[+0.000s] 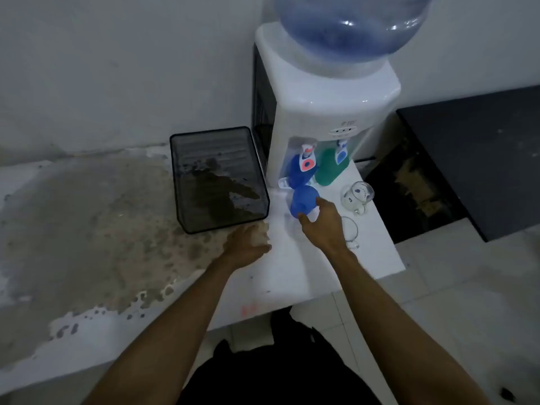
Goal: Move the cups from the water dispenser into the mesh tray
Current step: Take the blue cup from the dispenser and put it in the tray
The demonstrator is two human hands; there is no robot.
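Observation:
A white water dispenser (327,112) stands on the counter with a blue bottle on top. Under its taps sit a blue cup (296,171) and a green cup (327,171). In front of them is a second blue cup (302,201), and my right hand (323,226) is closed around its near side. The dark mesh tray (187,182) stands empty just left of the dispenser. My left hand (247,244) rests flat on the counter by the tray's near right corner, holding nothing.
A patterned glass mug (358,197) lies to the right of the blue cup, and a clear glass (350,229) sits by my right wrist. The counter's (87,229) left part is stained. A dark cabinet (482,159) stands at the right.

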